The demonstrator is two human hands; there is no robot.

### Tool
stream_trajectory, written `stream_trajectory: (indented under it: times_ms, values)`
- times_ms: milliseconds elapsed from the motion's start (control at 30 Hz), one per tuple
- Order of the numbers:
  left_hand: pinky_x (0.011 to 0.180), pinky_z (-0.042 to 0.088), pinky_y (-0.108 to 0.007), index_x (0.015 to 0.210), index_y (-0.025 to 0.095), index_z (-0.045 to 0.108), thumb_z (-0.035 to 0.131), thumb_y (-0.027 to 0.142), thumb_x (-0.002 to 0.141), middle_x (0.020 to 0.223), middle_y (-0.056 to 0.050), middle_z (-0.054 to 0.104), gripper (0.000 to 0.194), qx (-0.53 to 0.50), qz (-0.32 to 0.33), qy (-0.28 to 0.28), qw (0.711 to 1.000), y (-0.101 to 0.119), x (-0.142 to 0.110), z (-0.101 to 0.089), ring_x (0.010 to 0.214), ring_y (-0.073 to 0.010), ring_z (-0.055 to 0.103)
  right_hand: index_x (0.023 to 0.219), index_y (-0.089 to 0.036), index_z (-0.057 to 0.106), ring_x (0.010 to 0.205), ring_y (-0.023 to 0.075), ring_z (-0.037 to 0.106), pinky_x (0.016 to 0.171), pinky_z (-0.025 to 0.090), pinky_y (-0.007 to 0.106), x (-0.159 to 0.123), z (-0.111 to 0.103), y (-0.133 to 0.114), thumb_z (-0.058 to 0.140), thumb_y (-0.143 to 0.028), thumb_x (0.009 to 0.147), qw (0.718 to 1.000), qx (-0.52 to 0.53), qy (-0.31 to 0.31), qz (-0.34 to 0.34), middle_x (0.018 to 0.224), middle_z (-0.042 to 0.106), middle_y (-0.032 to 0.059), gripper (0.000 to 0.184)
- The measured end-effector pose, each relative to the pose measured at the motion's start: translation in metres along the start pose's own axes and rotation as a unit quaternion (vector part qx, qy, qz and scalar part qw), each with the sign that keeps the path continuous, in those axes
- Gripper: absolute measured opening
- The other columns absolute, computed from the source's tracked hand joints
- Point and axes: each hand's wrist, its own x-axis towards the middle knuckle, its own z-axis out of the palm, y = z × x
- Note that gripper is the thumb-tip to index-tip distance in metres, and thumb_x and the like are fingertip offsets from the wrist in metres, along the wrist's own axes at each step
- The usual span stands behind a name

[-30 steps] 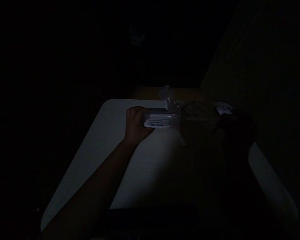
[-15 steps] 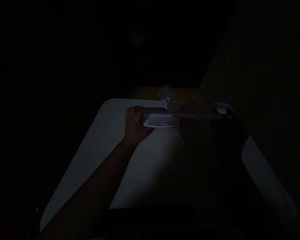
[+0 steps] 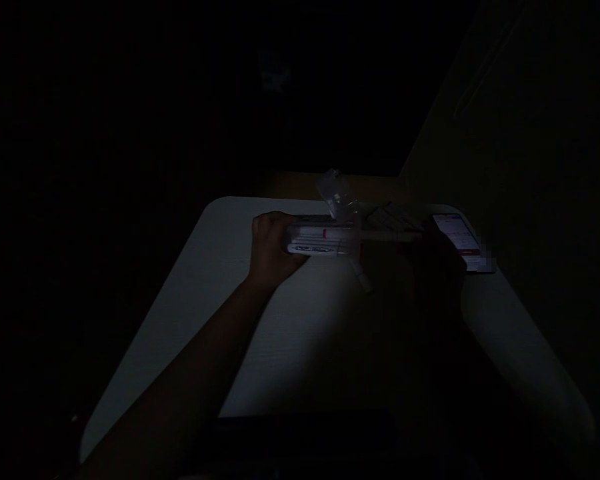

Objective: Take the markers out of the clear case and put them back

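The scene is very dark. My left hand (image 3: 269,250) is wrapped round the left end of a clear case of white markers (image 3: 320,241), holding it on the white table (image 3: 190,300). The case's clear flap (image 3: 336,193) stands open above its right end. My right hand (image 3: 437,257) is a dark shape to the right, closed on a white marker (image 3: 387,235) whose far end reaches into the case's mouth. Another white marker (image 3: 361,275) lies loose just below the case.
A phone (image 3: 459,239) with a lit screen lies at the table's far right. Some pale papers or packaging (image 3: 395,217) lie behind the marker. The surroundings beyond the table are black.
My right hand has moved left with the marker, pushing it further into the case. The phone, earlier mostly covered by that hand, now shows. My left hand has stayed put.
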Motion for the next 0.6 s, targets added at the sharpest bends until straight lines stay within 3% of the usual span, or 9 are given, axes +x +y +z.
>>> stream_trajectory:
  times_ms: [300,433,600]
  values:
    - [0.089,0.039,-0.043,0.107,0.024,0.053,0.074,0.036,0.060,0.104,-0.006,0.057,0.053,-0.004,-0.001,0.001,1.000,0.001,0.001,-0.001,0.101,-0.0259,0.052,0.116,-0.024,0.062,0.112,0.0255,0.061,0.092,0.051,0.048,-0.007,0.007,0.008,0.053,-0.040,0.082,0.996,-0.056,-0.070,0.008,0.120,0.063,0.0086,0.039]
    - [0.088,0.041,-0.042,0.108,0.024,0.052,0.075,0.035,0.060,0.104,-0.007,0.057,0.054,0.005,-0.009,-0.001,1.000,0.003,0.001,-0.001,0.101,-0.0261,0.053,0.121,-0.026,0.059,0.106,0.0259,0.064,0.087,0.054,0.046,-0.012,0.012,0.006,0.054,-0.039,0.081,0.986,-0.098,-0.134,-0.009,0.117,0.065,0.0086,0.043]
    - [0.089,0.040,-0.042,0.109,0.023,0.052,0.075,0.034,0.060,0.106,-0.006,0.056,0.055,-0.013,0.004,0.016,1.000,0.003,0.000,0.000,0.103,-0.0259,0.052,0.125,-0.031,0.054,0.104,0.0227,0.064,0.078,0.057,0.039,-0.019,0.023,0.001,0.051,-0.044,0.084,0.980,-0.059,-0.185,-0.042,0.118,0.065,0.0061,0.043]
